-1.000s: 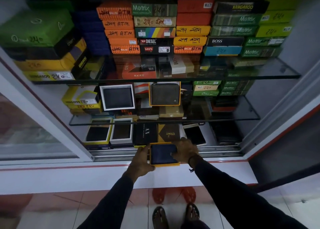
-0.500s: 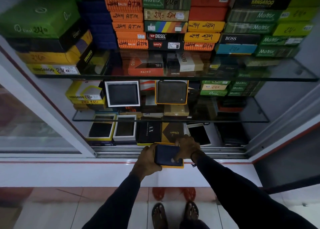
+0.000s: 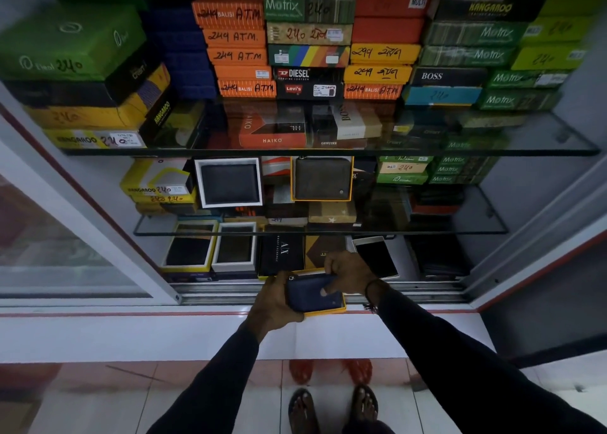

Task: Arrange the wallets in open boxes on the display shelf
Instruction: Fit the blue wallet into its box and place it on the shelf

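Beyond the fingertips rises the glass display shelf (image 3: 328, 152), crowded with wallet boxes. Nearer, the left hand (image 3: 274, 304) cups a yellow-rimmed open box (image 3: 328, 312) from its left side, fingers wrapped under it. The right hand (image 3: 349, 271) pinches the navy wallet (image 3: 312, 290) lying in that box, thumb on top, fingers curled over its far edge.

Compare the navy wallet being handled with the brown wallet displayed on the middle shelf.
The navy wallet is gripped by the left hand and right hand in front of the cabinet; the brown wallet stands untouched behind glass. The navy wallet is tilted in its box, the brown one lies flush. Both sit in yellow-edged open boxes.
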`<control>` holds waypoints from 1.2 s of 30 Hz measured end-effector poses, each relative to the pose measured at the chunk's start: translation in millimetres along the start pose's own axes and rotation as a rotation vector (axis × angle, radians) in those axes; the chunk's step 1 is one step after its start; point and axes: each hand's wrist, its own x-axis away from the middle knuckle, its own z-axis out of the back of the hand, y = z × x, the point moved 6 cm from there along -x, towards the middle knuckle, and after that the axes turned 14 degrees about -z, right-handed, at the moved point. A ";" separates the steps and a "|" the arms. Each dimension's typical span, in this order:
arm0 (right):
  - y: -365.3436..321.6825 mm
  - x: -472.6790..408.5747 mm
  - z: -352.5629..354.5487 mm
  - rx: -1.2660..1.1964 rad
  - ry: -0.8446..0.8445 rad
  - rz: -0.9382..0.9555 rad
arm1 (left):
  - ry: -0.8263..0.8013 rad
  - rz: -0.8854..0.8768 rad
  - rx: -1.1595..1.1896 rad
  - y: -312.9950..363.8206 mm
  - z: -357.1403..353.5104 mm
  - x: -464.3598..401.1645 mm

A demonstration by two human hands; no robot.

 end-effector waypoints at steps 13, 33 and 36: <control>12.5 35.7 29.6 -0.707 -0.522 -0.154 | -0.033 -0.158 0.510 45.0 57.5 23.2; -20.1 63.6 4.8 -0.974 -0.520 -0.170 | -0.175 -0.113 1.153 74.0 42.2 42.5; -17.7 57.0 2.2 -0.961 -0.547 -0.199 | -0.179 -0.101 1.144 71.7 45.4 43.2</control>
